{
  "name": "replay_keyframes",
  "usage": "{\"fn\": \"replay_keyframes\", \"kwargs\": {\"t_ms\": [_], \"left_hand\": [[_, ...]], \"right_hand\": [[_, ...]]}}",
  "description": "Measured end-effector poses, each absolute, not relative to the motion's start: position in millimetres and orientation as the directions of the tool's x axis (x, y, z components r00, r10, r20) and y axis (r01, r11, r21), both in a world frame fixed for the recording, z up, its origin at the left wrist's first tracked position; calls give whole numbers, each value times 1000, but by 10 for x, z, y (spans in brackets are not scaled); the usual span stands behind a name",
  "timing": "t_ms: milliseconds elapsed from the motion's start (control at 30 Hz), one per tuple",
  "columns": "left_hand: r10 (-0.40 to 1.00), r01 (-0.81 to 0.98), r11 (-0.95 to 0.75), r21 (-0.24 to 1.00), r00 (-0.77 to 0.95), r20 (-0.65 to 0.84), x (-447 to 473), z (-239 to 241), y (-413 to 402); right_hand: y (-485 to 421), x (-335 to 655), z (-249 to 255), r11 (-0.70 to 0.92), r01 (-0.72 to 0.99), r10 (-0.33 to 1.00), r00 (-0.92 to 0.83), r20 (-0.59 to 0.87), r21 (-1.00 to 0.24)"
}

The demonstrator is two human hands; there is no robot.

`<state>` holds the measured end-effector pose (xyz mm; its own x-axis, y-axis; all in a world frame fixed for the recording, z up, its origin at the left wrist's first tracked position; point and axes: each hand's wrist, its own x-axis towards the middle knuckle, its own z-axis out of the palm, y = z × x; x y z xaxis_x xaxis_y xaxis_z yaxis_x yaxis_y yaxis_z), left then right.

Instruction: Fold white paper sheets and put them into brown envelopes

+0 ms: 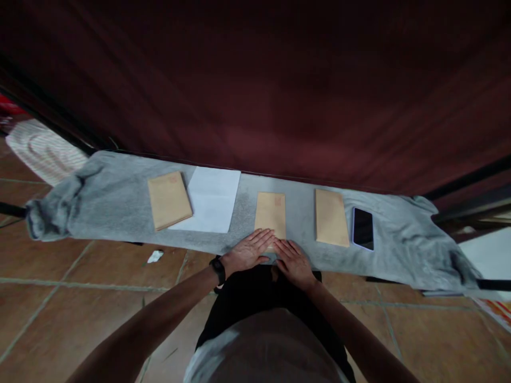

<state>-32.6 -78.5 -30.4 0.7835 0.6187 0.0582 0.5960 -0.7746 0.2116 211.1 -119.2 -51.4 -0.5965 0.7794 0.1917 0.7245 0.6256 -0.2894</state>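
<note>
A brown paper envelope (270, 210) lies flat on the grey cloth in front of me, with a small reddish print near its top right corner. Both hands rest on its near end and hide that edge. My left hand (248, 251) lies flat with fingers stretched out over the lower left part. From the other side, my right hand (294, 260) spreads its fingers on the lower right corner. The fingertips of the two hands nearly meet. A dark band is on my left wrist.
Grey cloth (112, 207) covers the narrow bench. On the left, a stack of brown envelopes (170, 201) overlaps white paper sheets (213, 199). To the right lie more brown envelopes (331, 218) and a phone (363, 229). A dark red panel (255, 106) rises behind the bench.
</note>
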Motion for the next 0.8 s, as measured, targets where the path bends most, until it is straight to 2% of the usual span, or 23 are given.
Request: {"fn": "replay_keyframes", "kwargs": {"t_ms": [400,633,800], "left_hand": [[617,600,-773,206,786,28,-332,-324,-832],[614,594,-781,191,787,66,-346,-345,-836],[606,581,-790,196,790,98,-352,-346,-817]], "right_hand": [[-1232,2139,-507,637,720,770,-609,189,-274],[-1084,2148,-348,595,714,802,-560,207,-369],[-964,2089,-330,662,698,748,-642,171,-274]]}}
